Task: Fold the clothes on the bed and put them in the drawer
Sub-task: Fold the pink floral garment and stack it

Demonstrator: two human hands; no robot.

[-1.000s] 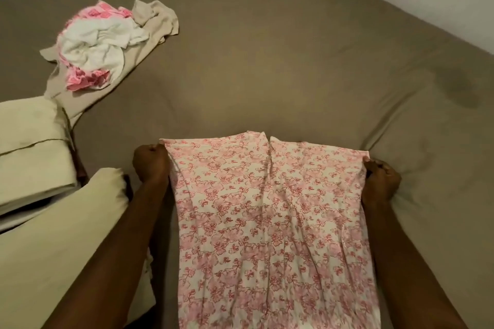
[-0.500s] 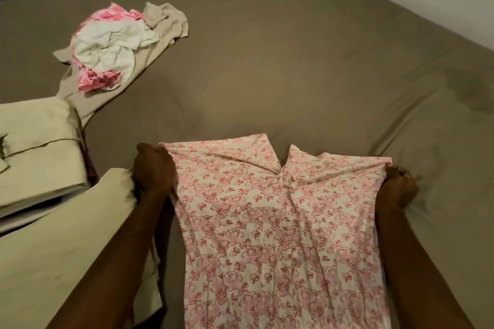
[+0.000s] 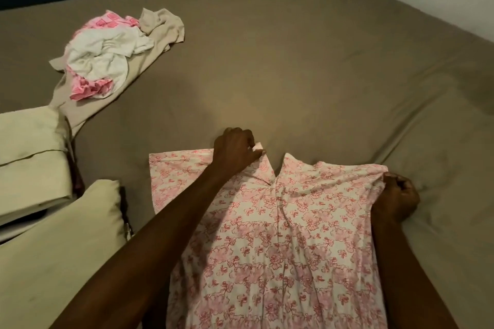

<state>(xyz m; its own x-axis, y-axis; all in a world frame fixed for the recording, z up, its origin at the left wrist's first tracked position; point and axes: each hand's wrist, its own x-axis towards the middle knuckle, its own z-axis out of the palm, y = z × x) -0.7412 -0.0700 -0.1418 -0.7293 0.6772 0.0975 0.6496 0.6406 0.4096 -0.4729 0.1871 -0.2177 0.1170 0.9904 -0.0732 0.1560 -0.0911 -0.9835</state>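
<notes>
From the head camera, the big brown bed [image 3: 307, 75] holds everything. A flowery pink-and-white cloth [image 3: 267, 235] lies spread flat on it at 6 o'clock, with little pink flowers all over and a split at the middle of its top edge. The left hand [image 3: 236, 151] reaches across it and pinches the top edge right by the split. The right hand [image 3: 395, 199] is curled tight around the cloth's top corner at 4 o'clock. A messy pile of clothes [image 3: 107, 59], pink, white and tan, sits well apart at 10 o'clock. Pale pillows [image 3: 40, 195] lie at 8 o'clock, beside the cloth.
</notes>
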